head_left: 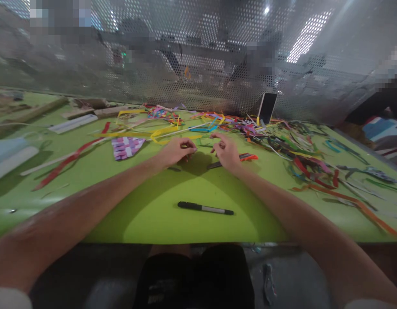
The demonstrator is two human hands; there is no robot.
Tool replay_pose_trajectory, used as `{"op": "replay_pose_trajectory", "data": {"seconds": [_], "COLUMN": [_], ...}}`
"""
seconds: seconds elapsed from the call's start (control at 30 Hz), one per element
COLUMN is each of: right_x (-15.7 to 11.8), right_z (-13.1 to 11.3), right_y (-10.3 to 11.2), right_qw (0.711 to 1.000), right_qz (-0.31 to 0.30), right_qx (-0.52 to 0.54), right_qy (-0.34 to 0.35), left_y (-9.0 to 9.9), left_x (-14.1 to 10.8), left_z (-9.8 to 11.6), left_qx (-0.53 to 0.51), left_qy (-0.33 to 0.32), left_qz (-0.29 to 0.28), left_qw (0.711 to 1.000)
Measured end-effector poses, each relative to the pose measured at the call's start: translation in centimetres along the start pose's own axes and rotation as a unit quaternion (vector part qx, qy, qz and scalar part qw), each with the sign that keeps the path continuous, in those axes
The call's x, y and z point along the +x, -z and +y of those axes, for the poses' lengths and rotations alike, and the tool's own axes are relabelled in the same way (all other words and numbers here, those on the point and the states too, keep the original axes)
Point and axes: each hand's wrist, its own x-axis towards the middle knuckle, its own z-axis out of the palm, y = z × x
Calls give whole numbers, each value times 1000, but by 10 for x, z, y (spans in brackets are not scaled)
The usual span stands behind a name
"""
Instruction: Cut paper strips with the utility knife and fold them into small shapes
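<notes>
My left hand [179, 151] is just above the green table in a pinch, thumb against the fingers; whatever it holds, if anything, is too small to make out. To its right is my right hand [227, 150], its fingers bent but apart, with nothing visible in them. Passing under or behind that hand is a box cutter [249, 157] with an orange-red end. A black marker pen [205, 208] with a pale grey band lies nearer me. Left of my left hand sits a woven purple-and-white strip piece [127, 147], with yellow strips [168, 132] behind it.
Coloured strips [309, 171] are heaped along the back and right of the table [147, 219]. A phone [267, 108] leans against the perforated metal screen [198, 56]. On the left lie a red strip [73, 158], a white tray-like piece [73, 123] and a pale blue item [8, 152].
</notes>
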Motion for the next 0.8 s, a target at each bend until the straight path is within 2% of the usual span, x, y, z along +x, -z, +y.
{"op": "replay_pose_trajectory", "data": {"seconds": [0.3,0.8], "right_x": [9,13], "right_z": [6,13], "right_y": [11,14], "right_qw": [995,990], "right_qz": [81,80], "right_qx": [-60,-113], "right_qy": [-14,-38], "left_y": [14,22], "left_x": [9,18], "left_z": [-1,-6], "left_qx": [-34,-72], "left_qy": [-21,-34], "left_qz": [49,126], "left_qw": [998,989]}}
